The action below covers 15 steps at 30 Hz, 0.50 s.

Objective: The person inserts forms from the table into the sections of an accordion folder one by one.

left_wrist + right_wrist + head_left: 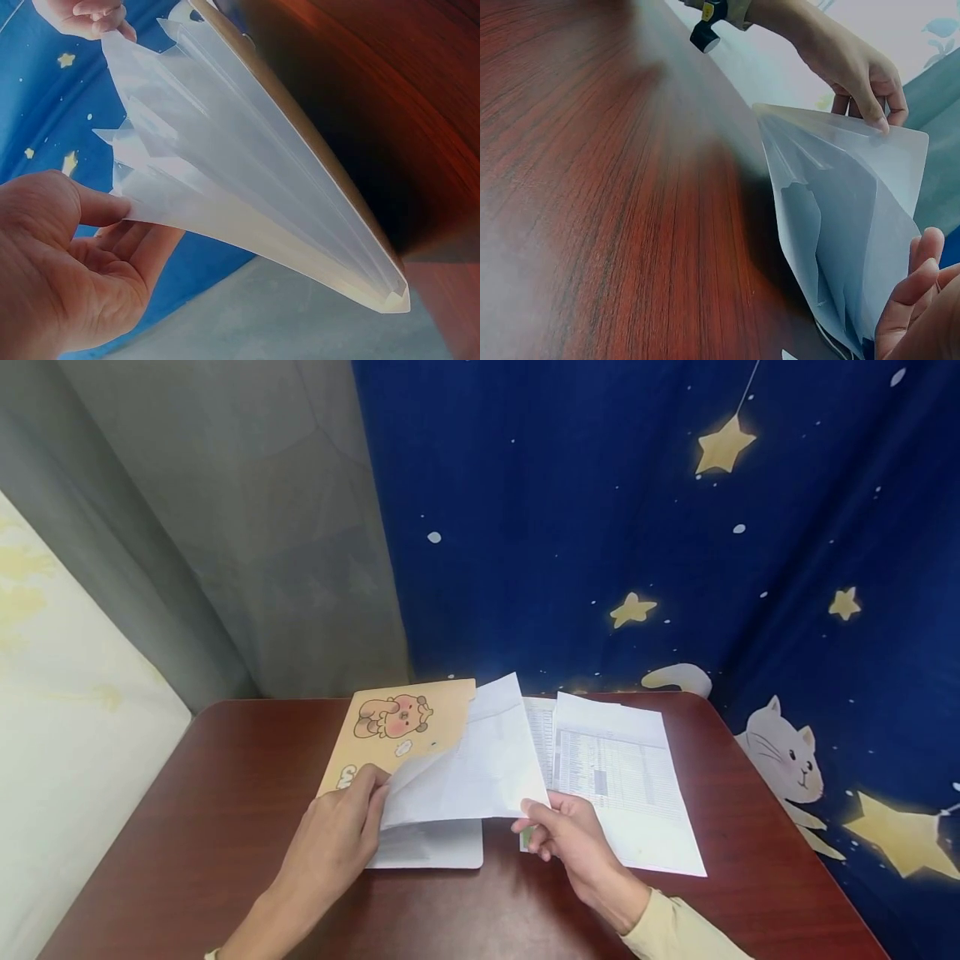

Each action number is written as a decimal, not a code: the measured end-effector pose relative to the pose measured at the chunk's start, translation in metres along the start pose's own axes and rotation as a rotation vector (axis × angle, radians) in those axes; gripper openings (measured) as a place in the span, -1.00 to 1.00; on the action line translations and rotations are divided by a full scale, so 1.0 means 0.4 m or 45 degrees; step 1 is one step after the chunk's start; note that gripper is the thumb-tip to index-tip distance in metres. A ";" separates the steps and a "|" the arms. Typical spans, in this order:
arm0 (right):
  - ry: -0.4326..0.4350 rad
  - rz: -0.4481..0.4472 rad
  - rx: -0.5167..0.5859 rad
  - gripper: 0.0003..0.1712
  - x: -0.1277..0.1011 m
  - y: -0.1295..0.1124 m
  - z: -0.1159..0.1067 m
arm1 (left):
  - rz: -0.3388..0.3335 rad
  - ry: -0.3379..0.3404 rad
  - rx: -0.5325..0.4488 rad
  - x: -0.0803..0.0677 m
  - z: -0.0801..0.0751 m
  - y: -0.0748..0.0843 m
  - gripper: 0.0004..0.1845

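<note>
A tan folder (416, 727) with a cartoon bear on its cover lies part open on the table. In the left wrist view its translucent pockets (225, 142) fan out from the spine. My left hand (337, 827) pinches the raised cover's edge between thumb and fingers. A white paper sheet (465, 777) slants out of the folder to the right, its left part hidden by the cover. At its near right corner my right hand (570, 839) pinches it between thumb and fingers. The folder's lower side (442, 847) shows beneath the sheet.
Printed sheets (622, 785) lie to the right of the folder, partly overlapping one another. The dark red wooden table (232, 777) has rounded far corners. Behind it hang a grey curtain (225, 527) and a blue star-patterned curtain (540, 527).
</note>
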State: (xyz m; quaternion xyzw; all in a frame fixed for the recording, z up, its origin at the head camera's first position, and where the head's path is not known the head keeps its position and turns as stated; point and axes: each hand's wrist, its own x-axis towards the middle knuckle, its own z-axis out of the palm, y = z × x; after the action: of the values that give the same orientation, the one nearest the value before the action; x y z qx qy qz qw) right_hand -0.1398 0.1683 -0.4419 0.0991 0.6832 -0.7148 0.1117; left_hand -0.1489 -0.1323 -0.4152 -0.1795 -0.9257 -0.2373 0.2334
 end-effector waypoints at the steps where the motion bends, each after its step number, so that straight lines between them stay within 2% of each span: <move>1: 0.002 -0.002 -0.002 -0.65 0.001 0.001 0.003 | -0.002 -0.002 -0.001 0.000 0.000 0.001 -0.96; 10: -0.001 -0.006 -0.009 -0.64 0.008 0.003 0.031 | 0.033 0.034 0.006 0.002 0.005 0.002 -0.84; 15: -0.009 -0.008 -0.018 -0.61 0.012 0.007 0.043 | 0.034 0.029 0.010 0.001 0.006 0.001 -0.89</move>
State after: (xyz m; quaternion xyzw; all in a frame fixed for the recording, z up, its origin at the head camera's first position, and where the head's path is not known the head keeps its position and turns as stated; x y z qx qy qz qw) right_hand -0.1432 0.1508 -0.4452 0.0938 0.6881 -0.7106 0.1127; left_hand -0.1499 -0.1307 -0.4166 -0.1881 -0.9214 -0.2328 0.2477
